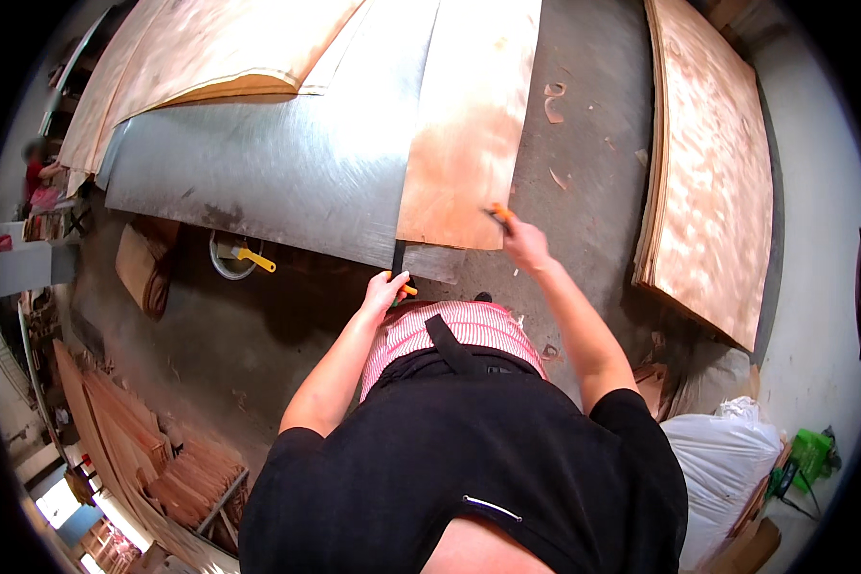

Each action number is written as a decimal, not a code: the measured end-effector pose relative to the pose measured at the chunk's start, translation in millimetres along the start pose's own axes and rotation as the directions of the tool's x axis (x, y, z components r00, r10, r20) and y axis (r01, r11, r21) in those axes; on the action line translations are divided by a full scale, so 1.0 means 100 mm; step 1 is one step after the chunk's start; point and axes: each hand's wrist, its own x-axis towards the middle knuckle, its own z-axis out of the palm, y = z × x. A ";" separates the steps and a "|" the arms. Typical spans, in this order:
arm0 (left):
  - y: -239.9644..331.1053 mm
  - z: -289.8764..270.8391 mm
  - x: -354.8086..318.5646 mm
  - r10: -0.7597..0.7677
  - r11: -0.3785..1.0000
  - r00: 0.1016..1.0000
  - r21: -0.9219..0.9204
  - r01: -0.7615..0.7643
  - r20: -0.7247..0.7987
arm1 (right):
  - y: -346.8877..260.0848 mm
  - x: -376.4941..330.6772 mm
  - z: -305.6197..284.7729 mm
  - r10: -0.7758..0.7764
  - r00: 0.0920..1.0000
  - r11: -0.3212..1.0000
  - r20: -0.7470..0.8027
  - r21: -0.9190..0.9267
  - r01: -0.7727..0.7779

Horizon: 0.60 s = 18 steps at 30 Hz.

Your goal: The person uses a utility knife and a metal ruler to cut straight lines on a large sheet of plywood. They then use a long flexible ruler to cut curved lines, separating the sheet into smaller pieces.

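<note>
Grey metal sheeting (268, 158) spreads ahead of the left hand (383, 291), which grips the near end of a narrow black bar (399, 256); the right hand (527, 242) clasps an orange-handled tool (497, 213) over the near right corner of a long, pale-brown wood-veneer strip (466, 134).

I am in a woodworking shop, one that handles thin sheet wood. The metal-topped worktop (277, 177) before me carries broad pale sheets (210, 43) and a long narrower strip (464, 163). To my right is a thick stack of wood sheets (713, 172), many layers showing along its edge. Curled scraps (553, 107) lie on the bare grey floor (588, 134). At lower left I see a pile of thin brown wood pieces (193, 483), and my right fingers (513, 230) grip an orange-handled tool (496, 213).
</note>
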 end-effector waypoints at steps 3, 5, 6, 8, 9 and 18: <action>0.08 -0.04 0.00 -0.036 0.999 0.997 0.041 0.033 0.069 | -0.43 0.01 0.45 -0.103 0.991 0.995 0.081 0.010 0.103; 0.10 -0.07 0.01 -0.043 0.997 0.994 0.063 0.036 0.105 | -0.58 -0.05 0.64 -0.193 0.978 0.981 0.085 0.049 0.189; 0.12 -0.09 0.03 -0.045 0.997 0.991 0.074 0.036 0.124 | -0.58 -0.10 0.69 -0.196 0.976 0.981 0.091 0.020 0.195; 0.13 -0.14 0.05 -0.069 0.992 0.984 0.119 0.050 0.162 | -0.58 -0.28 0.70 -0.230 0.965 0.973 0.122 0.009 0.231; 0.12 -0.16 0.06 -0.082 0.989 0.980 0.135 0.058 0.180 | -0.58 -0.40 0.62 -0.261 0.954 0.965 0.147 0.025 0.260; 0.17 -0.19 0.09 -0.146 0.988 0.956 0.086 0.128 0.256 | -0.45 -0.73 0.32 -0.134 0.989 0.962 -0.054 0.232 0.143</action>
